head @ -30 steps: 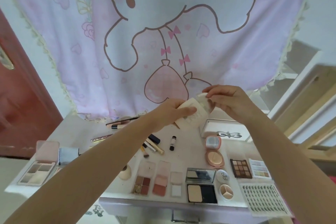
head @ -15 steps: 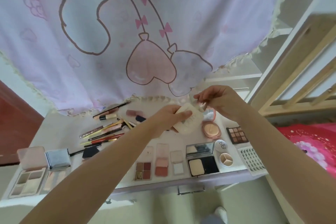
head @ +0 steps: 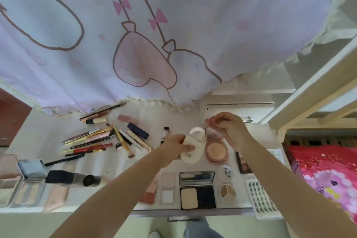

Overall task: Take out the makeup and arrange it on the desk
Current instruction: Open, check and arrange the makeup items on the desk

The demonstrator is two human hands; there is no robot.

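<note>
My left hand (head: 176,148) grips a cream-white compact case (head: 194,149) above the middle of the white desk (head: 48,131). A pale round puff (head: 197,135) sticks up out of the case. My right hand (head: 229,129) pinches a thin clear film or lid (head: 207,124) just above and right of the puff. Under the hands lies an open pink round powder compact (head: 216,151). Along the desk's front edge lie a black powder compact with mirror (head: 198,191), small blush and shadow palettes (head: 168,188) and a round white pot (head: 226,173).
Several pencils, brushes and lipsticks (head: 104,137) lie in a heap at the back left. A dark bottle (head: 75,178) and open palettes (head: 29,191) sit at the front left. A lash tray (head: 260,197) overhangs the right corner. A pink cartoon curtain (head: 146,44) hangs behind; a red bedspread (head: 324,176) lies at right.
The view has tilted down and drawn closer to the desk. Both hands have come lower over it, and the puff now stands out of the case while my right hand lifts away the clear piece.
</note>
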